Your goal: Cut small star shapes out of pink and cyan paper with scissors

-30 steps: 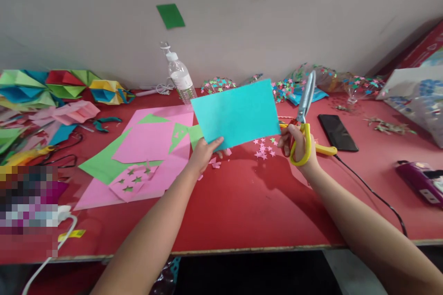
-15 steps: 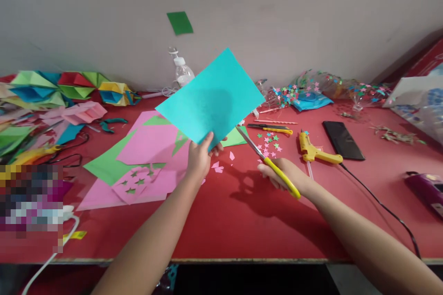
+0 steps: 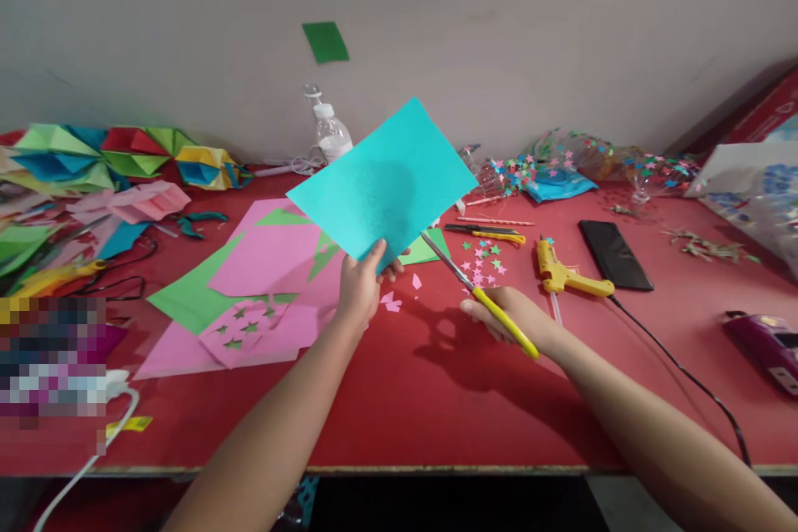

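A turquoise sheet of paper (image 3: 386,179) is raised above the table, pinched at its lower corner by my left hand (image 3: 363,283). My right hand (image 3: 508,317) is closed around the yellow handles of a pair of scissors (image 3: 499,316), whose blades point up and left toward the sheet's lower right edge. Whether the tips touch the paper I cannot tell. Beneath and left of the sheet lie pink paper (image 3: 265,262), green paper (image 3: 187,299) and a pink piece with star-shaped holes (image 3: 243,328). Small paper stars (image 3: 483,262) are scattered beyond the scissors.
On the red table (image 3: 424,407), a yellow glue gun (image 3: 573,276) with a black cord and a phone (image 3: 616,254) lie right. A yellow cutter knife (image 3: 499,234) and a plastic bottle (image 3: 332,133) stand or lie behind. Folded paper shapes (image 3: 62,158) crowd the left.
The turquoise sheet has dipped slightly, its top corner lower than before. Both hands keep their grip, and the view has shifted a little.
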### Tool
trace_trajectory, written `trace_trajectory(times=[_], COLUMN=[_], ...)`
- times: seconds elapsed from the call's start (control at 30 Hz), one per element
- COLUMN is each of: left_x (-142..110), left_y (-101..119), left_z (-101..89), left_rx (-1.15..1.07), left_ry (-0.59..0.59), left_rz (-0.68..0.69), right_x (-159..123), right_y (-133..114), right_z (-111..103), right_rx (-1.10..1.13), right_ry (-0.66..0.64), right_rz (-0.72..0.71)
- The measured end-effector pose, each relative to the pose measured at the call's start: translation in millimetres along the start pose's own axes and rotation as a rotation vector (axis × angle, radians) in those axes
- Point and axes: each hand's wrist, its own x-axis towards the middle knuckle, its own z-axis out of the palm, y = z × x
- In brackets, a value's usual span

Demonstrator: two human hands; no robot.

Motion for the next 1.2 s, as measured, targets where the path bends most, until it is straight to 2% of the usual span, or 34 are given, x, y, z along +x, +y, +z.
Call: trace_trajectory(times=[0.1,0.27,0.57,0.73,0.87,1.07,1.2], left_x=[0.6,-2.2,-5.6,-4.6,-6.7,-9.7,-12.5], left_y=[0.2,-2.2,4.4,4.4,1.9,3.4,3.8], left_z=[-0.8,1.9,5.4,2.2,0.7,0.9,2.4], left_rx=[0.01,0.033,0.032,0.063,0.118,0.104,0.13], left_ry=[0.021,-0.047,-0.11,-0.137,-0.208,-0.247,-0.311], left_rz=[0.009,-0.012,-0.013,0.027,-0.002,-0.012,-0.045], right_x=[0.1,1.5,-4.2,-4.0,-2.7,-4.2,-4.2], right_y=[-0.5,-0.5,-9.0,-12.2,-11.6,-11.5,-10.7], right_z=[0.3,1.9,8.5,11.9,12.9,17.3,17.9], right_rx=[-0.024,-0.036,0.043,0.069,0.042,0.163,0.151], right_ry=[0.007,0.02,-0.048,-0.025,-0.01,0.005,0.037], right_rz=[0.003,0.028,0.103,0.147,0.146,0.166,0.159])
